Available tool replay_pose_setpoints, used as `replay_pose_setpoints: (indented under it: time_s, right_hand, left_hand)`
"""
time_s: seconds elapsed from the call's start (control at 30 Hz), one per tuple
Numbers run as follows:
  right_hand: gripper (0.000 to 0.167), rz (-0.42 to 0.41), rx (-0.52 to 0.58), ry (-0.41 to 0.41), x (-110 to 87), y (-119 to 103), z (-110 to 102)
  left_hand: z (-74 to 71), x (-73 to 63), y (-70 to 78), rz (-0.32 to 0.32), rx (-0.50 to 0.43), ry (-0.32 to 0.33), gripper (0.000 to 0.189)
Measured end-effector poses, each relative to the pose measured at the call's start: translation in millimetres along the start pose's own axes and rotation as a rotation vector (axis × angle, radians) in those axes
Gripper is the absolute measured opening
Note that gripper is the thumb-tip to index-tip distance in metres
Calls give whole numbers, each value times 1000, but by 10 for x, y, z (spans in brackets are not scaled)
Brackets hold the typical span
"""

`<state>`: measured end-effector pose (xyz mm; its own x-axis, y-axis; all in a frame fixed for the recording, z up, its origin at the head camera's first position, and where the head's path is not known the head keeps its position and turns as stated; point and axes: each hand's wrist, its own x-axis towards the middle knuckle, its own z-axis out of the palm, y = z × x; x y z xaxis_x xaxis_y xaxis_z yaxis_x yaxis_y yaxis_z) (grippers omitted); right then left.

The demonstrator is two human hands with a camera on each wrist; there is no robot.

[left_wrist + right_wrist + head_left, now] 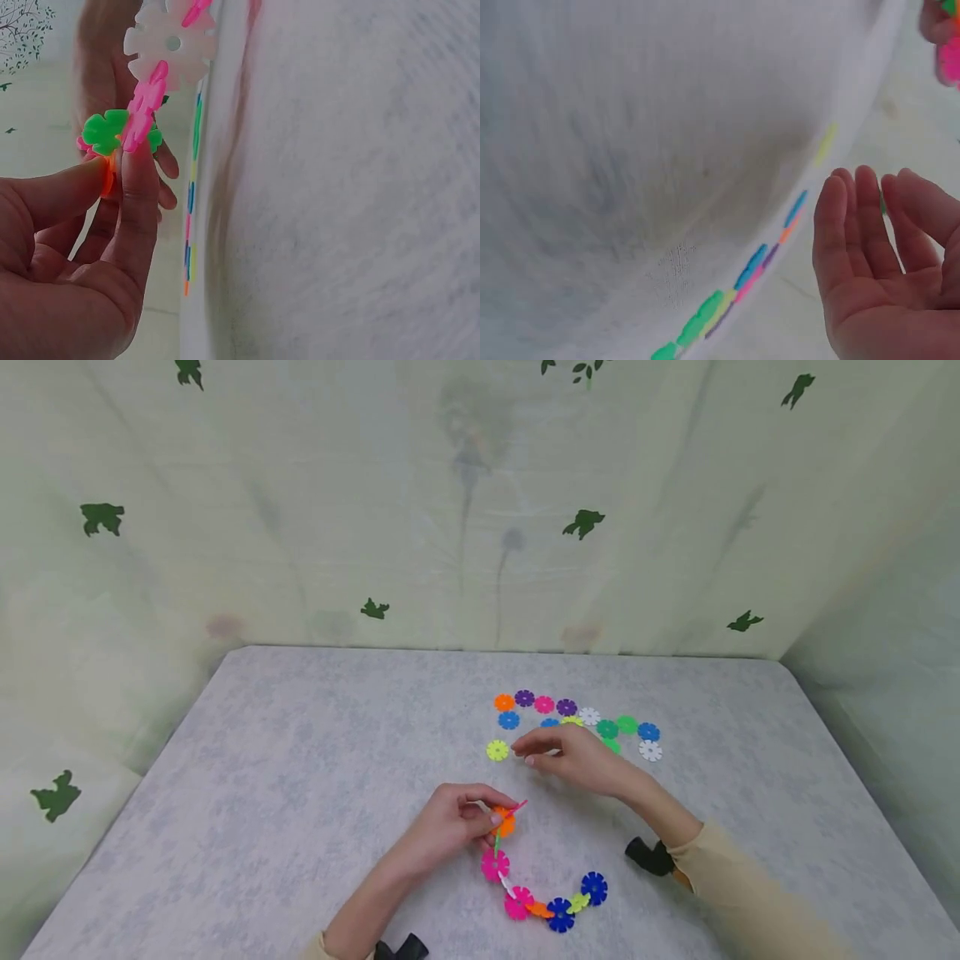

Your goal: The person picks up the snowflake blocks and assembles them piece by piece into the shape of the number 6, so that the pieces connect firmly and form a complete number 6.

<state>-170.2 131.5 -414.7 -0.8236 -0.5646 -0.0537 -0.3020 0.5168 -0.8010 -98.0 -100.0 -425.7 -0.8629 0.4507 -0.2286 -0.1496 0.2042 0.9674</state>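
My left hand (459, 817) pinches an orange snowflake disc (507, 825) between thumb and fingers, at the upper end of a chain of interlocked plastic snowflake discs. Linked to it are a green disc (105, 130) and pink discs, with a white disc (171, 45) further along in the left wrist view. The chain curves down to a dark blue disc (594, 888) at its other end. Over the table, my right hand (576, 760) has loosely bent fingers with nothing between them; its fingertips are just right of a loose yellow disc (497, 750).
Several loose discs lie in rough rows at the back of the grey table (337, 735), among them an orange disc (504, 702), a light blue disc (508, 720) and a white disc (650, 751). Some are partly hidden behind my right hand. A pale patterned curtain (300, 527) hangs behind.
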Motion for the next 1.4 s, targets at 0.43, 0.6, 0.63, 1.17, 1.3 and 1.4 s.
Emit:
replay_pose_setpoints:
  time_s: [0.43,0.6,0.63,1.17,1.3,1.4]
  right_hand:
    - [28,-23,-166,-94,568,134,56]
    - [24,3,-173,-74,577,81,90]
    - [22,8,-164,-64,570,69,98]
    - [14,59,-61,162,-22,-91,128]
    - [14,78,10,209,-231,-150,170]
    - [14,106,46,225,-364,-160,197]
  left_hand:
    - [-63,10,-36,-33,-69,-20,25]
    - [-71,3,-30,-46,-78,-19,24]
    - [-72,-1,-28,-49,-76,-18,24]
    - [-42,6,-28,-1,21,8,24]
    - [-38,1,-20,15,21,20,25]
    - [-32,-3,-11,12,12,29,24]
